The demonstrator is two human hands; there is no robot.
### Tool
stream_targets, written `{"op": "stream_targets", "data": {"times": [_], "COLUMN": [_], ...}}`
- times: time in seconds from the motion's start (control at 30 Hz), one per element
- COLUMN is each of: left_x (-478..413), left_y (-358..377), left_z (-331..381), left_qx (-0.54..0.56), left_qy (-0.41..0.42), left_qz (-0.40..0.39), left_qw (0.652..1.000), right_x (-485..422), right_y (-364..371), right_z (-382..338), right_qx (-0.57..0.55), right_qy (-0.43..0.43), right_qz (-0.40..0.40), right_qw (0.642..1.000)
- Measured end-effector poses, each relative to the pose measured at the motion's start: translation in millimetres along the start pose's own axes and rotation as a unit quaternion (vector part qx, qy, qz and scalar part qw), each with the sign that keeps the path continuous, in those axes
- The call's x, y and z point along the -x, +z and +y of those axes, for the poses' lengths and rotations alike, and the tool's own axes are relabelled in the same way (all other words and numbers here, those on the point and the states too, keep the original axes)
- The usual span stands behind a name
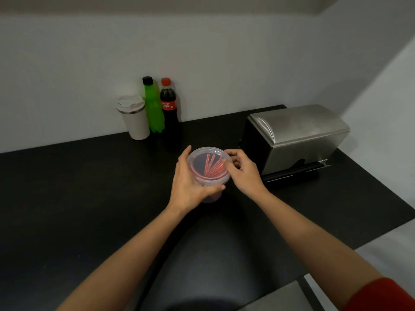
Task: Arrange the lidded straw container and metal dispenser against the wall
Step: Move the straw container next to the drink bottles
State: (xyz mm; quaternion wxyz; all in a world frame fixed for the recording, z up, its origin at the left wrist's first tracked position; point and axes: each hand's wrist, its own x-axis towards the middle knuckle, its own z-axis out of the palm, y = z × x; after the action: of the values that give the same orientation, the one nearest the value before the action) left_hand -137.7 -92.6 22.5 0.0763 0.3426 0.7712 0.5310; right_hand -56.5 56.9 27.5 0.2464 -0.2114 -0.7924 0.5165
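Note:
A clear plastic straw container (208,164) with a clear lid and several red straws inside stands mid-counter. My left hand (187,181) wraps around its left side and front. My right hand (243,171) pinches the lid's right rim with thumb and fingers. The metal dispenser (298,135), a brushed steel box with a black slot at its front, sits to the right, near the right wall and a little away from the back wall.
A white tumbler (133,118), a green bottle (153,106) and a cola bottle (168,106) stand in a row against the back wall. The black counter (78,198) ends at a corner on the right (381,221).

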Motion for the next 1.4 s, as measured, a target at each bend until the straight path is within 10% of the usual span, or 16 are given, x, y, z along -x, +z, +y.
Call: {"op": "stream_targets", "data": {"times": [0.63,1.4], "left_x": [-94.2,-176.2], "left_y": [5.3,22.0], "left_z": [-39.4,-92.7], "left_qx": [-0.009,0.009], "left_qy": [-0.014,-0.081], "left_qz": [0.008,-0.035], "left_qw": [1.0,0.996], "right_x": [-74.2,-150.2], "right_y": [18.4,62.4], "right_z": [17.5,63.9], "right_qx": [-0.015,-0.112], "right_qy": [0.004,0.072], "right_qz": [-0.078,0.018], "right_qw": [0.997,0.991]}}
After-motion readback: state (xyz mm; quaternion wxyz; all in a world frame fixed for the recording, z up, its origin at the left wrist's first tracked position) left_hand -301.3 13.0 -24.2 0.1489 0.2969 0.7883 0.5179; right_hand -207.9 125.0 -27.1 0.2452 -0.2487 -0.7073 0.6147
